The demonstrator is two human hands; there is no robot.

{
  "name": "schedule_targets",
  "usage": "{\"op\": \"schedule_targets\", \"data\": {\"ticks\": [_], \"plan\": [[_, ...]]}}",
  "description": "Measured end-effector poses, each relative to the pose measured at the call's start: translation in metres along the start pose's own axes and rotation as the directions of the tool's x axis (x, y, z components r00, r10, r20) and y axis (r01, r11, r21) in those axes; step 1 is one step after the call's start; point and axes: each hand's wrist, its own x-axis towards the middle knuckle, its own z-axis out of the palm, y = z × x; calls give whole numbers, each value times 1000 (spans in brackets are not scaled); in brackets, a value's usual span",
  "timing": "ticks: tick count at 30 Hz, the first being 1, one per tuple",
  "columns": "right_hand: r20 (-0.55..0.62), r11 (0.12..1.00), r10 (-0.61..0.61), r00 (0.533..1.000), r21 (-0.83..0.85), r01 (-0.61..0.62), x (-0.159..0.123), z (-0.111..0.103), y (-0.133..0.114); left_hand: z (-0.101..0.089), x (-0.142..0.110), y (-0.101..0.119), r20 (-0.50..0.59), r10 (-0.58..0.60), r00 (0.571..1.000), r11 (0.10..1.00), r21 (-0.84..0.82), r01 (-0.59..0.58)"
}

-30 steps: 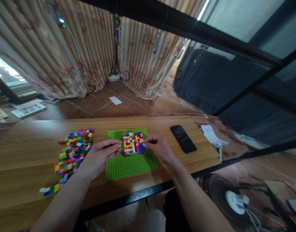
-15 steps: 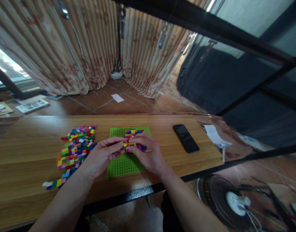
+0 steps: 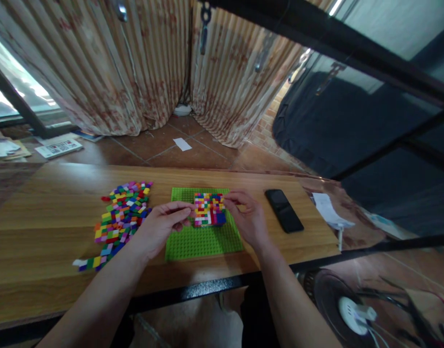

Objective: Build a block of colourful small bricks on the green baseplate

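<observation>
A block of small colourful bricks (image 3: 209, 210) sits on a green board (image 3: 203, 245), close to the board's far edge and somewhat toward its far right corner. The board lies across the middle of the wooden tabletop (image 3: 40, 222), between its far and near edges.

The left hand (image 3: 159, 229) reaches over the board's left edge, thumb and forefinger pressed together at the left side of the block; whether a brick is pinched between them I cannot tell. The right hand (image 3: 249, 217) comes over the board's right edge, its thumb and forefinger bent close together by the block's far right corner; the tips are too small to show whether they pinch anything.

A heap of loose bricks (image 3: 124, 212) spreads over the left part of the tabletop, with a short row (image 3: 91, 263) trailing from it toward the near left corner. A black phone (image 3: 284, 210) lies aslant near the right edge, beyond the right hand and well apart from the board.
</observation>
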Motion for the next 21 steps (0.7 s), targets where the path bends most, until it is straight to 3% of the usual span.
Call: {"op": "schedule_targets", "data": {"ticks": [5, 10, 15, 18, 21], "plan": [[82, 998, 29, 996, -52, -24, 1, -18, 13, -2, 3, -1, -73, -21, 997, 999, 33, 23], [194, 998, 19, 981, -66, -6, -4, -14, 11, 0, 0, 2, -77, -27, 997, 998, 48, 30], [213, 991, -10, 977, -128, 38, -4, -10, 13, 1, -1, 4, -84, -36, 996, 997, 69, 41], [186, 992, 53, 981, -119, -32, -4, -7, 17, 1, -2, 4, -85, -36, 996, 996, 80, 43], [159, 983, 184, 970, -28, -182, -4, -3, 23, 1, -2, 4, -87, -40, 995, 995, 92, 48]]}}
